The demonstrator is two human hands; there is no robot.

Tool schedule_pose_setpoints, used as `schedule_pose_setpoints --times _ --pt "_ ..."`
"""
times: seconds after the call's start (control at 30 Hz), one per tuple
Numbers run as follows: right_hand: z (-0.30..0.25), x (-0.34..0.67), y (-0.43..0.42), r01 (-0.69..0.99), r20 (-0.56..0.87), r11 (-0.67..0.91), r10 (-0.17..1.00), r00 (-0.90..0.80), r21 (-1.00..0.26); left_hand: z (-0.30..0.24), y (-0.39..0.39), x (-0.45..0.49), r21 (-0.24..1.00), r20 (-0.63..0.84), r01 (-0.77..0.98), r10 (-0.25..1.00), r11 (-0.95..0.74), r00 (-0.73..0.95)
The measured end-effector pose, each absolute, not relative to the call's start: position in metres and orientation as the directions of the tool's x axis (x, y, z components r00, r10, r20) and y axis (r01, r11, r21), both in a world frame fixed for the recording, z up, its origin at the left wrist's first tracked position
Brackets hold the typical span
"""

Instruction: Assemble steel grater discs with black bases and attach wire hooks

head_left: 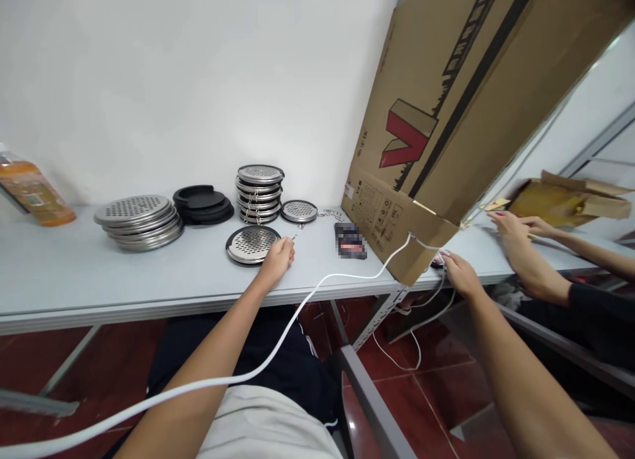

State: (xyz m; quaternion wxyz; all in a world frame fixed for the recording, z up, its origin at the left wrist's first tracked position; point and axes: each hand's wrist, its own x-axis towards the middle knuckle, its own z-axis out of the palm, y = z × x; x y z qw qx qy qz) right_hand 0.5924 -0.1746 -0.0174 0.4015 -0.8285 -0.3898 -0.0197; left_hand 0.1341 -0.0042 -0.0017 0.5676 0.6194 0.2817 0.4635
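Observation:
My left hand (276, 259) rests on the table with curled fingers, beside a perforated metal disc (252, 242) that sits in a black ring. A small metal piece (294, 237) pokes out past the fingertips. My right hand (459, 274) reaches under the lower corner of a large tilted cardboard box (446, 108). Its fingers close on a small pinkish thing (438, 260) that I cannot make out. A white cable (317, 287) runs from that corner across my lap.
On the grey table (74, 274) stand a stack of wide perforated discs (136, 219), black rings (203, 204), a taller stack of small discs (258, 193), a single disc (299, 211), a dark packet (350, 241) and an orange packet (34, 193). Another person's hands (520, 244) work at the right by an open carton (560, 198).

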Motion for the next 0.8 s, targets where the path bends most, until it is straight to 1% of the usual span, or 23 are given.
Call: schedule_pose_setpoints --times 0.23,0.4,0.57,0.8 --pt "-0.018 0.596 -0.173 0.662 0.320 -0.389 0.648 0.691 -0.641 -0.002 -0.005 0.134 0.964 0.255 -0.184 0.871 -0.194 0.419" --pt "-0.024 0.597 -0.177 0.656 0.332 -0.358 0.645 0.688 -0.665 0.001 -0.007 0.133 0.968 0.241 -0.176 0.873 -0.181 0.425" --pt "-0.027 0.600 -0.178 0.658 0.327 -0.334 0.663 0.673 -0.675 0.001 -0.007 0.133 0.965 0.257 -0.163 0.868 -0.206 0.425" --pt "-0.028 0.603 -0.177 0.682 0.329 -0.320 0.692 0.643 -0.658 0.002 -0.007 0.134 0.966 0.248 -0.176 0.871 -0.189 0.425"
